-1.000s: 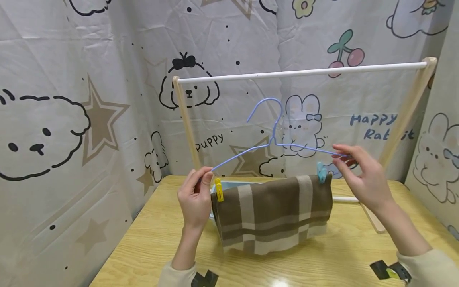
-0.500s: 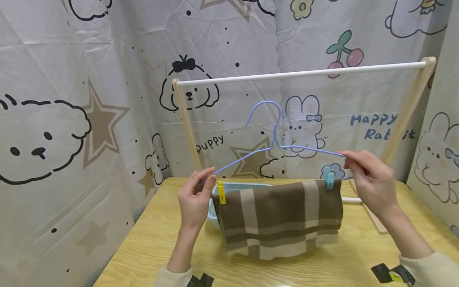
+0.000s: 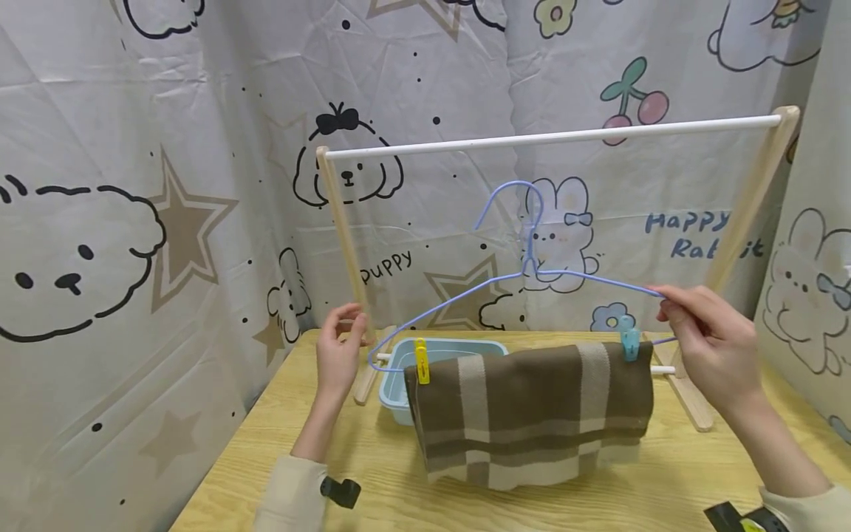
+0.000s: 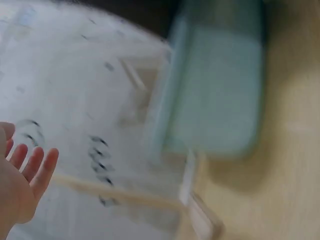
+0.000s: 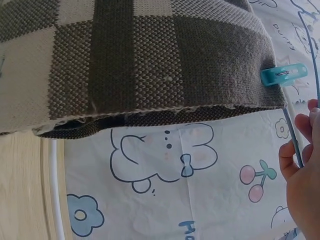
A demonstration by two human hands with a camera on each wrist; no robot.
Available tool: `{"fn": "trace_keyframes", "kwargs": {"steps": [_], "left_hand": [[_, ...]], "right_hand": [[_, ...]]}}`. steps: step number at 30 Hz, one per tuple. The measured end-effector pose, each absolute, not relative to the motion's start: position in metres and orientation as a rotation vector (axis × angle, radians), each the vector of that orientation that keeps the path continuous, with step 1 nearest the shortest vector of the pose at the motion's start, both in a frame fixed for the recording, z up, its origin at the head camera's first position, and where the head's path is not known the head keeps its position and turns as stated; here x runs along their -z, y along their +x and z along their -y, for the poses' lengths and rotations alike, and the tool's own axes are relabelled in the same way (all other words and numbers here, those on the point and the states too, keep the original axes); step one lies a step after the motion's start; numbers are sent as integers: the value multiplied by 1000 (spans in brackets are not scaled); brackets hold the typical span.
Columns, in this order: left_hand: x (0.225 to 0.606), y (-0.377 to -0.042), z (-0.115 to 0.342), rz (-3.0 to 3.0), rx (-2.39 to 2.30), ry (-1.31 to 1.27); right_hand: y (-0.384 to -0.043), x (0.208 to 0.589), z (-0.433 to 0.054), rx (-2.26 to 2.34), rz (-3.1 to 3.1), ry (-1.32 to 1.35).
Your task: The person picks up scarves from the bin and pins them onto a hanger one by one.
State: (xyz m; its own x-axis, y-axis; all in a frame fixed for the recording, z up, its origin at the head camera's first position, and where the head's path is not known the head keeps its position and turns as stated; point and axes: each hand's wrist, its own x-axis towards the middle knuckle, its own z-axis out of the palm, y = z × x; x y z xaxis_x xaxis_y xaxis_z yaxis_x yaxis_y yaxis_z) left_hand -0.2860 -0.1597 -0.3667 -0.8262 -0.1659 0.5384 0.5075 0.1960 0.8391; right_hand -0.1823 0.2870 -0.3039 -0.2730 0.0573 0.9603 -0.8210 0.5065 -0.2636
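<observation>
A blue wire hanger (image 3: 459, 297) is held up in front of the rack, its hook at the top. My right hand (image 3: 721, 343) pinches its right end between thumb and fingers. Over its lower bar hangs a folded brown plaid cloth (image 3: 525, 391). A yellow clothespin (image 3: 422, 360) clips the cloth at the left, and a turquoise clothespin (image 5: 284, 74) clips it at the right. My left hand (image 3: 339, 351) is apart from the hanger, just beyond its left end, with fingers loosely bent and nothing in them. In the left wrist view that hand's fingers (image 4: 35, 165) are spread.
Behind the hanger stands a drying rack with a white top rod (image 3: 545, 138) and wooden side posts (image 3: 751, 199). A light blue plastic basket (image 3: 397, 391) sits on the wooden table (image 3: 286, 451), partly covered by the cloth. A printed curtain (image 3: 439, 81) surrounds the table.
My left hand has let go of the hanger's left end and moved left. The hanger with the cloth has shifted right and slightly down, still pinched by my right hand.
</observation>
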Motion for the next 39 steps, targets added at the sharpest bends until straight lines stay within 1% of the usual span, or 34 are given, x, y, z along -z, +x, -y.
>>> {"fn": "trace_keyframes", "kwargs": {"steps": [4, 7, 15, 18, 25, 33, 39], "left_hand": [[386, -311, 178, 2181, 1504, -207], [394, -324, 188, 2284, 1410, -159], [399, -354, 204, 2363, 1375, -119], [400, -363, 208, 2414, 1306, -164], [405, -376, 209, 2471, 1227, -320], [414, -385, 197, 2428, 1100, -272], [414, -389, 188, 2389, 1160, -252]], "right_hand": [[-178, 302, -287, -968, 1632, 667], [-177, 302, -287, -971, 1629, 681], [-175, 308, -293, -982, 1652, 659], [-174, 310, -296, -986, 1657, 647], [-170, 307, -292, -1009, 1617, 664], [-164, 310, -300, -996, 1644, 564], [-163, 312, -310, -946, 1678, 453]]}}
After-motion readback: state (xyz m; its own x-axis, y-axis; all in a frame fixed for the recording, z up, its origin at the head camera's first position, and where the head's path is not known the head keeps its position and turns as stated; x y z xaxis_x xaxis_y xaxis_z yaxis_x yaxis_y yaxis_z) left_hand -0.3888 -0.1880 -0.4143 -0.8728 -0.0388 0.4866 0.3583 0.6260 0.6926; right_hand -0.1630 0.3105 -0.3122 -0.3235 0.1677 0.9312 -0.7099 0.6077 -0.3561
